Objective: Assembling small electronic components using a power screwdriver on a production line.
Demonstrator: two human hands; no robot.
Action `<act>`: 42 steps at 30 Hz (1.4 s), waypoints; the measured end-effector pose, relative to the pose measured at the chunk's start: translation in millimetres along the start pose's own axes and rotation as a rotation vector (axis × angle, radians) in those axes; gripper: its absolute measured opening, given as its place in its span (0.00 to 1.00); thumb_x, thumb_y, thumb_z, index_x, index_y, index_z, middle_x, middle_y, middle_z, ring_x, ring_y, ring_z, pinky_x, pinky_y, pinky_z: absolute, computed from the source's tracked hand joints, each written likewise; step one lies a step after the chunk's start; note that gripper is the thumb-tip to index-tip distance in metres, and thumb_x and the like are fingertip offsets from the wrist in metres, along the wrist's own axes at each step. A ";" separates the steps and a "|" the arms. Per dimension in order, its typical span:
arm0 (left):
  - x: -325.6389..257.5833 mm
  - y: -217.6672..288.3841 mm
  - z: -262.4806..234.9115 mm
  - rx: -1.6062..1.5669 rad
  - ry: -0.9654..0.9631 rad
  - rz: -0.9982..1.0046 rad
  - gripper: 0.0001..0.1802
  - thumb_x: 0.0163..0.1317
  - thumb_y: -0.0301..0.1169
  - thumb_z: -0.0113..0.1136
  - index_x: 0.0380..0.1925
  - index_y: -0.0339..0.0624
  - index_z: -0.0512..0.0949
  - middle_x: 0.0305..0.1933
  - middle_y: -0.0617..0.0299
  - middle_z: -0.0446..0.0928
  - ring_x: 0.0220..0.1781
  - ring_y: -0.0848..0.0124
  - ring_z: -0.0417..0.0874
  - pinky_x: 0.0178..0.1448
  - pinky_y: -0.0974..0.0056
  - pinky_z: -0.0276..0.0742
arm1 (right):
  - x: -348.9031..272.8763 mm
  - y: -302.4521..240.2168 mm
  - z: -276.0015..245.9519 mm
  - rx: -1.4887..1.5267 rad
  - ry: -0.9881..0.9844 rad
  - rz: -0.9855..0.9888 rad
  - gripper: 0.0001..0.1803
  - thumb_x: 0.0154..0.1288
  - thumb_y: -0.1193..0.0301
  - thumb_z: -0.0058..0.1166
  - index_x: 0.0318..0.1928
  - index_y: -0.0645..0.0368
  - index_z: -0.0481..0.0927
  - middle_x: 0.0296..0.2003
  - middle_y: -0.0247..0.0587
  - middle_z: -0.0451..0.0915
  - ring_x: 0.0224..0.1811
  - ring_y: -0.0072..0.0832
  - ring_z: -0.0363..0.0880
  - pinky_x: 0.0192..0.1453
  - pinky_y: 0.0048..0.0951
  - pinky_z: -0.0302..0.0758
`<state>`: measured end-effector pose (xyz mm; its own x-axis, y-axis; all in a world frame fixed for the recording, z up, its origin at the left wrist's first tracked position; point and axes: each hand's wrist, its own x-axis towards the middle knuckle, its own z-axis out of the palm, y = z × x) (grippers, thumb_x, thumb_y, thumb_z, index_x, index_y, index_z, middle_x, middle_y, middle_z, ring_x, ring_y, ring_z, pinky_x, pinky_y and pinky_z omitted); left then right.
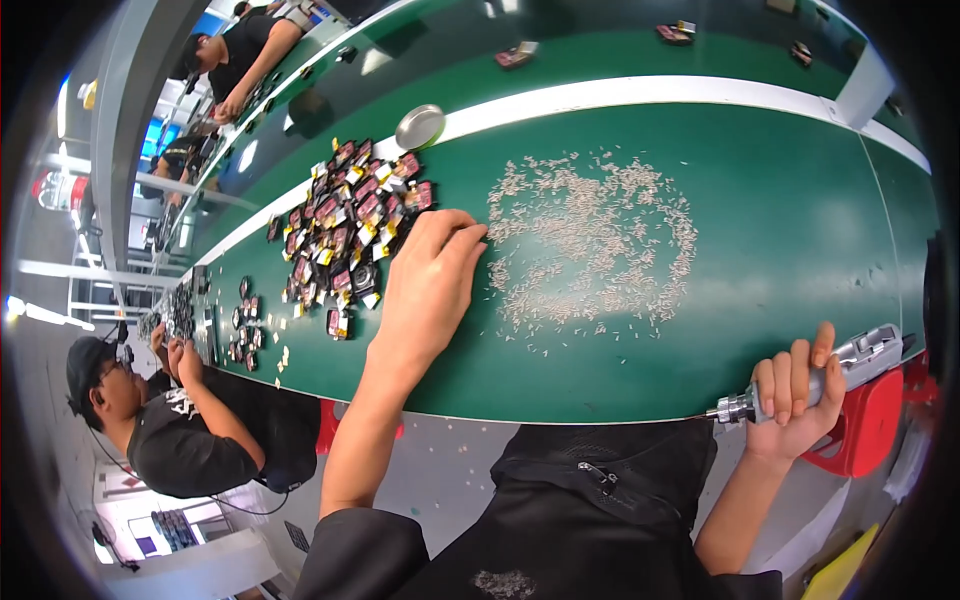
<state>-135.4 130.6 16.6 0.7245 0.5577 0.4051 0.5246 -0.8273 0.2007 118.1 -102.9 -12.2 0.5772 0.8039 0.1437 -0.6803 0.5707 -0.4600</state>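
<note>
My left hand (430,285) reaches over the green worktable at the left edge of a wide scatter of tiny silvery pieces (590,235) that look like screws. Its thumb and fingertips are pinched together; anything between them is too small or hidden to make out. In my right hand (795,395), at the table's near edge on the right, lies a grey electric screwdriver (862,357), fingers wrapped round it and its bit pointing left. Left of my left hand is a heap of small black modules (345,225) with reddish faces and yellow and white tabs.
A shallow round metal dish (420,127) sits by the white rail (640,92) at the back. Beyond the rail a dark green belt (580,40) carries a few modules. Further left, a co-worker in black (190,420) works at the same table. A red stool (865,430) stands at right.
</note>
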 end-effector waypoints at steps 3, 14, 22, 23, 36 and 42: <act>5.9 2.6 1.6 0.030 -0.031 0.002 0.09 0.52 0.19 0.62 0.35 0.33 0.80 0.38 0.55 0.77 0.40 0.57 0.79 0.43 0.58 0.75 | -0.4 -2.1 -1.4 -0.003 0.006 0.000 0.08 0.71 0.68 0.39 0.36 0.58 0.63 0.13 0.29 0.59 0.10 0.19 0.56 0.18 0.24 0.62; 10.6 -3.6 6.7 0.101 -0.047 0.125 0.07 0.52 0.19 0.63 0.33 0.34 0.78 0.36 0.57 0.77 0.37 0.59 0.79 0.41 0.58 0.75 | 0.2 -2.2 -2.1 0.042 -0.026 0.027 0.08 0.71 0.68 0.41 0.36 0.58 0.64 0.13 0.29 0.59 0.10 0.19 0.57 0.18 0.25 0.62; 8.5 10.6 11.2 -0.012 0.030 0.002 0.05 0.56 0.16 0.53 0.28 0.34 0.67 0.26 0.54 0.67 0.26 0.61 0.71 0.33 0.61 0.69 | -3.6 -7.0 -3.0 0.052 -0.016 0.033 0.08 0.71 0.67 0.38 0.36 0.58 0.65 0.13 0.29 0.60 0.11 0.20 0.58 0.19 0.25 0.62; 4.8 19.8 7.6 -0.069 -0.002 -0.046 0.05 0.57 0.16 0.53 0.28 0.34 0.67 0.26 0.55 0.67 0.25 0.62 0.71 0.32 0.62 0.69 | -4.4 -7.3 -1.6 0.057 -0.013 0.034 0.09 0.72 0.67 0.37 0.36 0.58 0.65 0.13 0.29 0.60 0.11 0.20 0.58 0.20 0.25 0.63; -48.4 132.4 13.5 -1.169 0.059 -0.278 0.05 0.51 0.13 0.62 0.28 0.27 0.78 0.29 0.49 0.80 0.29 0.67 0.79 0.34 0.69 0.75 | 5.3 -3.4 32.6 0.121 -0.195 -0.003 0.14 0.74 0.63 0.34 0.41 0.58 0.70 0.14 0.29 0.62 0.13 0.20 0.60 0.23 0.26 0.65; -61.9 143.4 21.6 -1.702 0.001 -0.396 0.08 0.65 0.24 0.55 0.32 0.26 0.75 0.33 0.47 0.76 0.28 0.69 0.77 0.32 0.69 0.75 | -1.6 12.0 69.3 0.162 -0.124 -0.091 0.11 0.68 0.65 0.42 0.35 0.61 0.68 0.14 0.31 0.62 0.11 0.21 0.59 0.21 0.25 0.65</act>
<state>-95.4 -21.1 1.0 0.6790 0.7266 0.1046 -0.3599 0.2052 0.9102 77.7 -85.8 42.8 0.5865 0.7563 0.2898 -0.6969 0.6536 -0.2952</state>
